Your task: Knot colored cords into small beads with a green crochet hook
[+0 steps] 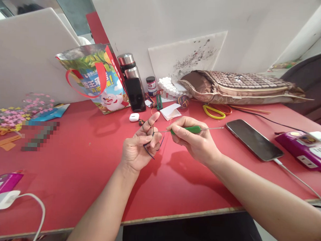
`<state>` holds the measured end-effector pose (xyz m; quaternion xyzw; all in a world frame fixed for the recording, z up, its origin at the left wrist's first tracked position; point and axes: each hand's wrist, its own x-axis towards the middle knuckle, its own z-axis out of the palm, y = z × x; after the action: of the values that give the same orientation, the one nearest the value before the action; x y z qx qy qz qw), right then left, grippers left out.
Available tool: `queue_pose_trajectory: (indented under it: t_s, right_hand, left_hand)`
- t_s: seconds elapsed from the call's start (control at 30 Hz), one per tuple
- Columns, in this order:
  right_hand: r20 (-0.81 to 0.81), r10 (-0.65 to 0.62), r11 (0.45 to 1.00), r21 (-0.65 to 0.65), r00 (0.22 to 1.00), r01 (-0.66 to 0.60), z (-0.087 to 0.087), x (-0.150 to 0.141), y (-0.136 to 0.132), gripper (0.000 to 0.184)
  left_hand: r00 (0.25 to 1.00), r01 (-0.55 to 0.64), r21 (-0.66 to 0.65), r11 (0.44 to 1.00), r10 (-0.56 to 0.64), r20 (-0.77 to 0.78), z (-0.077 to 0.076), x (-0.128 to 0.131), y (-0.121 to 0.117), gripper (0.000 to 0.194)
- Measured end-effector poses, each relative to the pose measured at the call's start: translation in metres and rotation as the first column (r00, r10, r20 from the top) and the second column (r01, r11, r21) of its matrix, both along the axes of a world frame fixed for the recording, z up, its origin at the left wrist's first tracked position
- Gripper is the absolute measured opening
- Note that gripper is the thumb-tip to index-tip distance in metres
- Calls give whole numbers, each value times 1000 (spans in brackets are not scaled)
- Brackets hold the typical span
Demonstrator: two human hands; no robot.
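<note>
Over the red table (69, 166), my left hand (140, 148) is curled, palm up, with a thin dark thread (148, 153) looped round its fingers; the index finger points up. My right hand (194, 141) pinches a crochet hook with a green handle (190, 129), its metal shaft sticking out to the right and its tip reaching toward the thread at my left fingers. Both hands are close together at the table's middle.
A phone (253, 139) on a cable lies to the right, beside a purple power strip (304, 152). At the back stand a colourful bag (98, 79), a flask (128, 66), a dark phone (135, 95), an earbud case (134, 116), yellow scissors (213, 111) and a brown cushion (240, 86). Paper flowers (10, 117) lie left.
</note>
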<state>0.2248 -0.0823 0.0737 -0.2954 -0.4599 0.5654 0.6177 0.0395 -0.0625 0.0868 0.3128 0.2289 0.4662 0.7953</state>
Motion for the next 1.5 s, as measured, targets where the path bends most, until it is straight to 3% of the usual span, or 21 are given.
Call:
queue_pose_trajectory:
  t_s: [0.17,0.33,0.53,0.73,0.83,0.97,1.03,1.17,1.27,1.4,1.5]
  right_hand:
    - [-12,24,1000,-3,1000,-24,1,1,-1,31]
    - [-40,63,997,-40,997,-65,3,2,1,29]
    - [-146,128,984,-104,981,-144,0,-1,4,26]
    - [-82,37,996,-76,996,-43,-9,-10,3,31]
    - [25,21,1000,18,999,-22,-14,-8,5,31]
    - [282,12,967,241,959,-83,-20,-2,6,24]
    - [408,-99,913,399,908,-80,-22,0,7,19]
    - [498,-326,737,667,803,-114,-25,2,12,23]
    - [509,-383,683,718,771,-134,-27,2,14,24]
    - [502,-442,711,702,743,-52,-26,2,15,21]
    - [480,-464,719,695,745,-1,-25,1,15,18]
  left_hand:
    - [998,0,-59,998,4,59,-1,-2,3,83]
    - [999,-24,-81,996,27,36,-4,-3,5,64]
    - [990,-84,-3,996,83,-115,-7,3,1,48]
    - [954,-141,137,980,172,-247,-7,11,-4,43]
    - [919,-178,211,961,239,-313,-8,10,-4,46]
    - [910,-112,251,962,200,-362,-11,10,-5,49]
    - [918,-86,245,966,172,-357,-11,10,-5,49]
    - [924,-68,236,969,151,-352,-11,9,-4,52]
    - [911,-50,232,971,140,-388,-13,7,-2,54]
    - [889,-78,223,972,169,-425,-16,5,0,61]
    - [895,-87,224,971,175,-410,-17,4,1,55]
